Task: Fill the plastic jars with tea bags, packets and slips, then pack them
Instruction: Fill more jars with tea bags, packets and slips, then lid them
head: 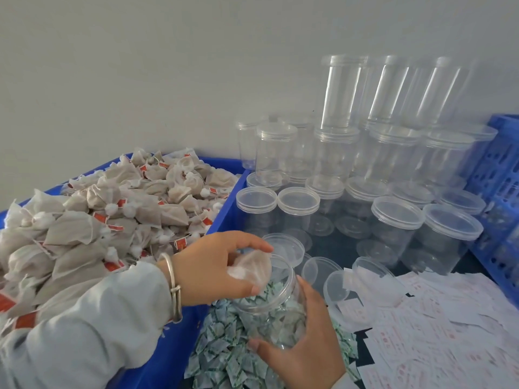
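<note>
My right hand [303, 346] grips a clear open plastic jar [269, 304], tilted toward me above a heap of small green-and-white packets [224, 352]. My left hand [213, 265] holds a beige tea bag [250, 269] at the jar's mouth, fingers curled round it. A blue bin [222, 217] at the left is piled high with tea bags [112, 214] bearing red tags. White slips with red print [438, 332] lie spread at the lower right.
Many empty lidded jars [393, 214] stand in rows and stacks behind, against a grey wall. Loose clear lids [337, 279] lie between the jar and the slips. A blue lattice crate [502, 178] stands at the right edge.
</note>
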